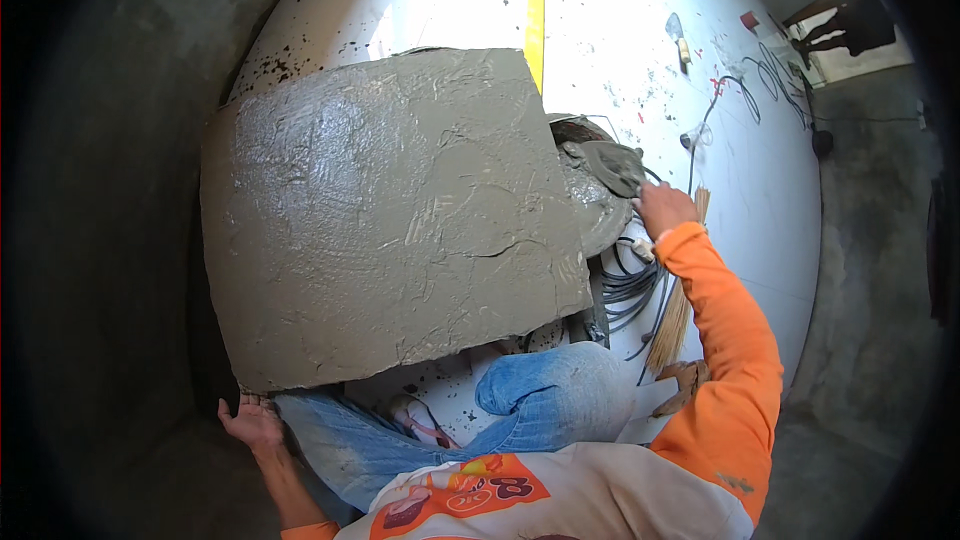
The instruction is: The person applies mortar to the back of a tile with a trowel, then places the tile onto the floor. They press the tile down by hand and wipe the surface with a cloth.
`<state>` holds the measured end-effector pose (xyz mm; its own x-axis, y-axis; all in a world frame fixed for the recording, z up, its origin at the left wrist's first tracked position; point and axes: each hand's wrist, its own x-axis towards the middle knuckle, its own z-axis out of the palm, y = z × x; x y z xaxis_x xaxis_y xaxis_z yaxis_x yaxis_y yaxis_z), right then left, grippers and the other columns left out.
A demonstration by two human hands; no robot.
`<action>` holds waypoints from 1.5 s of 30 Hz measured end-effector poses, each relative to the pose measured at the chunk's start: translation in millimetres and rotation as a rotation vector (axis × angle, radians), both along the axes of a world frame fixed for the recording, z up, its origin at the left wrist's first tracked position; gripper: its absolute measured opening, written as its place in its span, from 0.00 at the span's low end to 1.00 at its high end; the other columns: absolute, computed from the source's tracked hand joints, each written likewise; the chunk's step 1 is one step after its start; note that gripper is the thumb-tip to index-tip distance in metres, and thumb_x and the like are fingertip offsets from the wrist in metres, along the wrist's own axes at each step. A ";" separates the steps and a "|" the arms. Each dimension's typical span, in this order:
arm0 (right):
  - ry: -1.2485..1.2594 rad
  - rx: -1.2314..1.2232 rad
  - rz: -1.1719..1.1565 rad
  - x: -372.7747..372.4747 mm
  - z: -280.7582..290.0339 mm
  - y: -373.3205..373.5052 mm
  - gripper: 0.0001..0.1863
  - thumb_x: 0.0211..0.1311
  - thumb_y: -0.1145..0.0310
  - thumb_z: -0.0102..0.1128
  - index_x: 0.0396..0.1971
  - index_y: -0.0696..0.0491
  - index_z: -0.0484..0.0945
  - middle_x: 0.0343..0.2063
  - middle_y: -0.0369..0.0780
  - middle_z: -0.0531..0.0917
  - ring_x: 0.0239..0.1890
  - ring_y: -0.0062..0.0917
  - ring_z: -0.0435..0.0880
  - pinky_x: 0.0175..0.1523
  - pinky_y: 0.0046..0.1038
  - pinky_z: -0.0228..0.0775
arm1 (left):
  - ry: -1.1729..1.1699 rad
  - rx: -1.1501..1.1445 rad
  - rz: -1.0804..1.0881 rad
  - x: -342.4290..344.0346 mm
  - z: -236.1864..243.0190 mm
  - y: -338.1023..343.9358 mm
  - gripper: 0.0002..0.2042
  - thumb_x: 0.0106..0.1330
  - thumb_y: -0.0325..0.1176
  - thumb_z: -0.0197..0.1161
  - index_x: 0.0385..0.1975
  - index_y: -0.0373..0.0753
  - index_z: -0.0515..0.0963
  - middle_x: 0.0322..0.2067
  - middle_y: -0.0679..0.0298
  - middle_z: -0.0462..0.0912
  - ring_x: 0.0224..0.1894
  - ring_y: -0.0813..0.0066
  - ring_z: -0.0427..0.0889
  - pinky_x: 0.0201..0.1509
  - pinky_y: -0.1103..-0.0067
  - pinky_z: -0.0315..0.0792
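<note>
White floor (765, 230), faintly seamed, with dark crumbs (278, 66) scattered at upper left. Lying on it: a yellow straightedge (536, 25), top centre, its length running away from the viewer; to its right, a pale-handled trowel (683, 50); farther right, a small red object (749, 19) near loops of black cable. Lower right: a cable coil (628, 288) and, just beside it, a straw broom (672, 328).

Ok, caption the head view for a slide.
Right hand holding smeared trowel, left hand at corner of grey-coated slab.
</note>
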<state>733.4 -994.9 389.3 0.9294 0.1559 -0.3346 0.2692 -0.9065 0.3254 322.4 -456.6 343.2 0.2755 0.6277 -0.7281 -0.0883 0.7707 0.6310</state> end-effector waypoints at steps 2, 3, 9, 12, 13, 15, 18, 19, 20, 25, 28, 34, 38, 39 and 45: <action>0.038 -0.013 0.029 8.0 9.4 -6.8 0.16 0.57 0.55 0.55 0.33 0.53 0.78 0.29 0.46 0.81 0.34 0.39 0.82 0.37 0.37 0.74 | -0.023 -0.021 -0.031 -3.9 -3.4 -4.5 0.31 0.55 0.58 0.51 0.45 0.34 0.69 0.41 0.61 0.74 0.36 0.73 0.74 0.33 0.83 0.68; 0.080 -0.011 0.068 9.6 12.4 -8.8 0.17 0.57 0.54 0.56 0.33 0.54 0.78 0.28 0.46 0.81 0.33 0.39 0.82 0.37 0.37 0.74 | -0.023 -0.015 -0.033 -6.3 -2.5 -5.1 0.31 0.55 0.58 0.51 0.45 0.34 0.69 0.41 0.61 0.74 0.36 0.73 0.74 0.33 0.83 0.68; 0.225 0.077 0.116 -9.6 24.1 -14.4 0.18 0.58 0.51 0.54 0.32 0.52 0.78 0.26 0.46 0.82 0.32 0.41 0.82 0.38 0.38 0.74 | 0.005 0.008 -0.032 0.9 0.1 3.4 0.32 0.55 0.59 0.50 0.47 0.33 0.68 0.42 0.61 0.73 0.36 0.73 0.72 0.33 0.83 0.66; 0.420 0.172 0.145 -5.1 0.4 -8.4 0.20 0.58 0.50 0.54 0.35 0.53 0.80 0.28 0.50 0.81 0.34 0.44 0.81 0.42 0.40 0.72 | 0.010 -0.007 -0.002 12.0 -0.7 -2.6 0.33 0.55 0.59 0.49 0.49 0.34 0.68 0.44 0.61 0.73 0.36 0.73 0.72 0.32 0.83 0.65; 0.416 0.172 0.142 1.9 -12.2 -14.7 0.20 0.58 0.50 0.54 0.35 0.53 0.80 0.28 0.50 0.81 0.34 0.44 0.81 0.42 0.40 0.72 | 0.030 -0.013 0.036 19.7 -4.0 -7.5 0.33 0.55 0.59 0.49 0.50 0.34 0.68 0.45 0.61 0.73 0.36 0.74 0.72 0.31 0.83 0.65; 0.455 0.352 0.110 12.0 -35.0 -39.1 0.21 0.56 0.49 0.55 0.33 0.54 0.81 0.30 0.52 0.81 0.35 0.46 0.80 0.43 0.40 0.71 | 0.049 -0.021 0.068 25.1 -7.7 -11.0 0.34 0.55 0.60 0.48 0.50 0.34 0.67 0.46 0.61 0.73 0.35 0.74 0.72 0.30 0.83 0.64; 0.544 0.493 0.099 11.8 -44.9 -55.0 0.23 0.56 0.48 0.55 0.32 0.56 0.81 0.29 0.52 0.81 0.34 0.47 0.80 0.41 0.38 0.71 | 0.081 -0.017 -0.027 10.2 -4.1 -3.4 0.34 0.55 0.61 0.47 0.50 0.36 0.68 0.45 0.62 0.74 0.34 0.75 0.71 0.30 0.83 0.63; 0.577 0.518 0.075 10.8 -43.8 -55.9 0.24 0.56 0.47 0.55 0.31 0.56 0.82 0.28 0.52 0.81 0.33 0.47 0.80 0.40 0.38 0.70 | 0.077 -0.020 -0.056 2.9 -4.4 1.2 0.34 0.54 0.61 0.46 0.50 0.36 0.68 0.45 0.62 0.74 0.34 0.75 0.71 0.30 0.83 0.62; 0.559 0.565 0.094 10.7 -43.2 -57.5 0.24 0.57 0.47 0.55 0.31 0.56 0.82 0.26 0.52 0.81 0.31 0.45 0.80 0.39 0.36 0.70 | 0.074 -0.023 -0.085 -2.2 -5.4 5.4 0.34 0.54 0.62 0.46 0.50 0.36 0.68 0.44 0.62 0.74 0.34 0.74 0.71 0.29 0.83 0.62; 0.686 0.548 -0.036 22.4 -21.6 -62.4 0.24 0.57 0.47 0.55 0.30 0.56 0.82 0.23 0.50 0.81 0.27 0.41 0.80 0.36 0.36 0.69 | 0.075 -0.005 -0.020 15.0 13.5 -15.1 0.34 0.54 0.62 0.47 0.49 0.36 0.68 0.44 0.63 0.73 0.35 0.75 0.71 0.29 0.83 0.60; 0.648 0.580 -0.116 25.3 -5.3 -75.0 0.22 0.58 0.50 0.54 0.26 0.57 0.80 0.17 0.45 0.76 0.22 0.32 0.76 0.31 0.33 0.66 | 0.072 0.007 -0.015 11.6 9.2 -13.1 0.34 0.53 0.62 0.47 0.50 0.36 0.68 0.45 0.63 0.73 0.36 0.75 0.70 0.30 0.84 0.59; 0.232 0.570 -0.002 13.1 41.6 -94.2 0.20 0.57 0.54 0.56 0.25 0.60 0.79 0.23 0.48 0.81 0.25 0.43 0.78 0.33 0.35 0.69 | 0.054 -0.003 -0.058 -11.7 5.7 3.2 0.35 0.53 0.61 0.48 0.50 0.36 0.68 0.47 0.61 0.72 0.39 0.74 0.70 0.34 0.83 0.59; 0.051 0.635 -0.010 -22.9 74.6 -64.4 0.16 0.55 0.57 0.56 0.30 0.55 0.80 0.26 0.49 0.81 0.32 0.44 0.80 0.37 0.37 0.71 | -0.013 -0.051 -0.029 -37.7 2.1 15.9 0.36 0.54 0.61 0.48 0.52 0.33 0.67 0.49 0.58 0.72 0.45 0.70 0.71 0.42 0.80 0.61; -0.005 0.633 0.024 -42.6 77.8 -50.6 0.14 0.54 0.59 0.57 0.32 0.54 0.80 0.28 0.48 0.81 0.32 0.43 0.80 0.36 0.36 0.71 | 0.007 -0.017 0.010 -31.6 10.3 11.6 0.37 0.54 0.61 0.47 0.53 0.32 0.67 0.50 0.57 0.72 0.46 0.69 0.71 0.44 0.79 0.62; -0.060 0.760 0.330 -152.1 53.4 78.7 0.17 0.50 0.65 0.62 0.42 0.50 0.75 0.28 0.43 0.76 0.29 0.39 0.78 0.33 0.35 0.71 | 0.030 -0.011 -0.033 -57.0 -4.5 61.0 0.36 0.55 0.61 0.45 0.52 0.32 0.68 0.48 0.59 0.74 0.42 0.69 0.73 0.41 0.80 0.64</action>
